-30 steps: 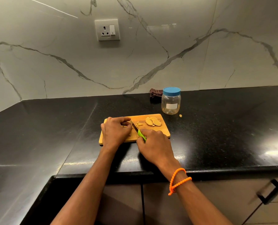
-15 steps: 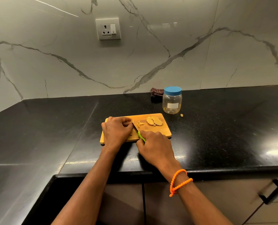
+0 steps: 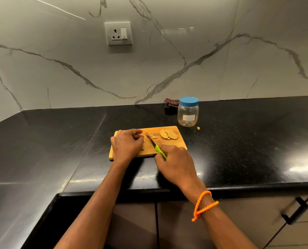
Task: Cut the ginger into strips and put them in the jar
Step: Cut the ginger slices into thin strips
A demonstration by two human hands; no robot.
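Observation:
A wooden cutting board lies on the black counter. My left hand has its fingers curled down on a ginger piece at the board's left half; the piece is mostly hidden under the fingers. My right hand grips a green-handled knife, its blade pointing away just right of my left fingertips. A few thin ginger strips lie beside the blade. Several ginger slices are stacked at the board's far right. The clear jar, blue lid on, stands behind the board.
A dark checked cloth lies against the marble wall left of the jar. A small ginger scrap sits on the counter by the jar. The counter's front edge runs just below my wrists, with a cabinet handle lower right.
The knife blade has shifted a little along the ginger under my left fingers. Both hands stay at the same place on the board.

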